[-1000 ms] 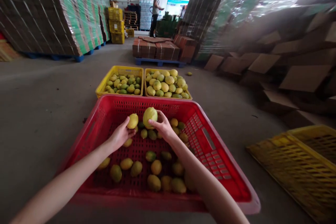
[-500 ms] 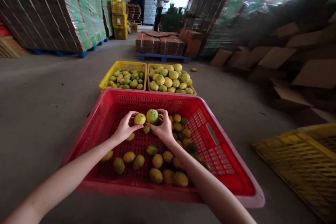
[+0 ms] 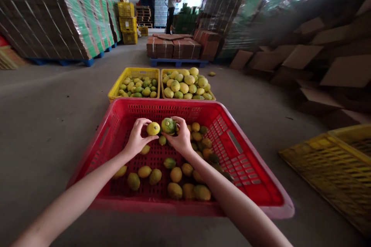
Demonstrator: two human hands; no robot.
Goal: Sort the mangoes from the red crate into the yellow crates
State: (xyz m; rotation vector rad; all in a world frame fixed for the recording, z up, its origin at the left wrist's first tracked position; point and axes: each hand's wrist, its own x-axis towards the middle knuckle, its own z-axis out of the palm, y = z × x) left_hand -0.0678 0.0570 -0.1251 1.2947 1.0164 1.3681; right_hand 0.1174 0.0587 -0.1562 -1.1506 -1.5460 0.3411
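Above the red crate (image 3: 246, 173), my left hand (image 3: 139, 137) grips a small yellow lemon (image 3: 152, 128) between thumb and fingers. Close beside it, my right hand (image 3: 182, 139) is closed around a larger green-yellow lemon (image 3: 168, 125), its stem end toward me. The two fruits are held side by side with a narrow gap. Below my hands, several loose lemons lie in the crate, among them a yellow lemon (image 3: 144, 171) at the front left and a greener lemon (image 3: 169, 163) near the middle. More lemons pile up along the right side, partly hidden by my right forearm.
Behind the red crate stand a yellow crate (image 3: 113, 88) and a second yellow crate (image 3: 162, 94), both holding lemons. Another yellow crate (image 3: 324, 166) is at the right. Cardboard boxes (image 3: 174, 48) sit on a blue pallet. A person (image 3: 173, 2) stands farther back.
Both lemons have turned slightly in my fingers, the green one showing its stem end more. My hands have risen a little. The camera view has shifted slightly.
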